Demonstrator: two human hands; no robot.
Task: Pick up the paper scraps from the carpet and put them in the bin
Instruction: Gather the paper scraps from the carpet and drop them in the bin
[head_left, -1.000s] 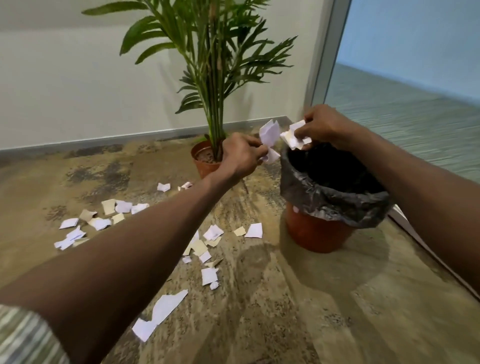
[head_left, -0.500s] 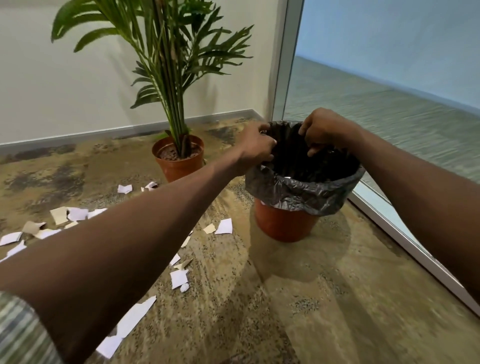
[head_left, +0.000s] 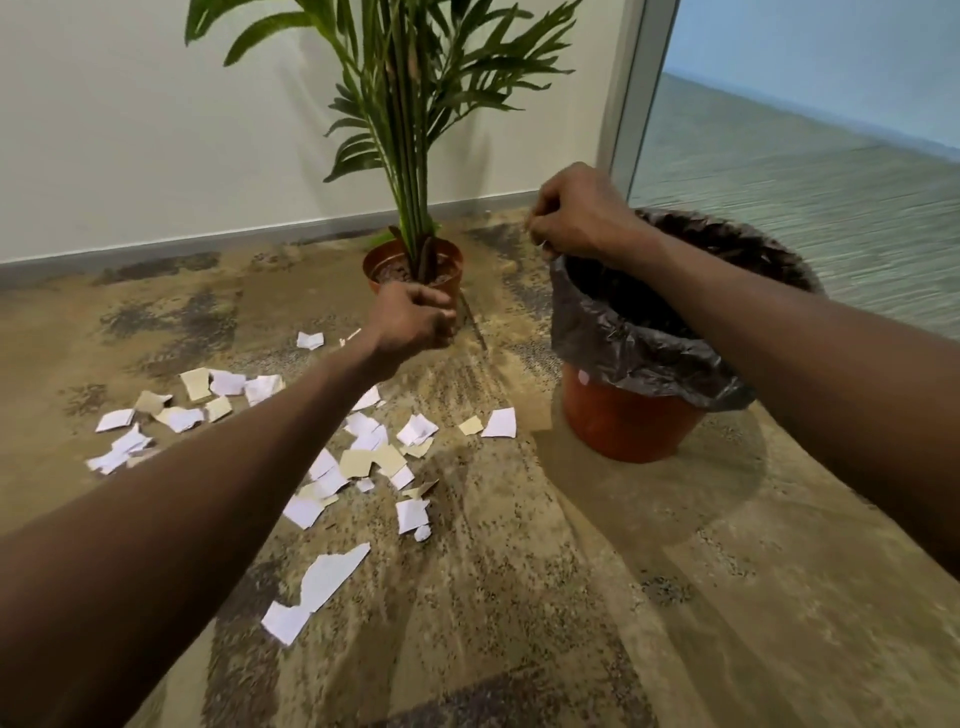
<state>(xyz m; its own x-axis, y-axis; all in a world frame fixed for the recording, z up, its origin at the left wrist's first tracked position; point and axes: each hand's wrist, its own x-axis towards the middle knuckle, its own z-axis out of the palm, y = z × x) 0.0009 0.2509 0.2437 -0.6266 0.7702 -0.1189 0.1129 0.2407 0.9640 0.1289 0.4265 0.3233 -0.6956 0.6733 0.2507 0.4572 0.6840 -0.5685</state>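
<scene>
Hovering over the carpet (head_left: 597, 597), two bare hands, both arms stretched forward.

Left hand (head_left: 413, 322): fingers curled loosely inward, nothing visible in them; held in the air in front of the plant pot (head_left: 413, 270), above the scraps.

Right hand (head_left: 576, 215): fingers curled and bunched at the near-left rim of the bin (head_left: 623, 421); whether it pinches the liner (head_left: 623, 332) or only hangs just above it cannot be told. The forearm crosses over the bin's mouth.

Bin: orange-brown pot shape, upright on the carpet at right, lined with a dark plastic liner folded over the rim. Its inside is dark; contents not discernible.

Scraps (head_left: 374, 457): white and tan torn paper, lying flat on the carpet, all outside the bin. One cluster lies at left (head_left: 171, 410); a second lies centre, partly under the left forearm. A white and tan pair (head_left: 493, 423) lies just left of the bin's base. A long white strip (head_left: 322, 587) lies nearest the camera. A single white piece (head_left: 310, 340) lies left of the plant pot.

Plant (head_left: 405, 104): green palm-like fronds rising from the orange pot, standing by the wall (head_left: 156, 130), left of the bin and apart from it.

Glass panel (head_left: 805, 156): behind the bin, at right, in a pale frame.
</scene>
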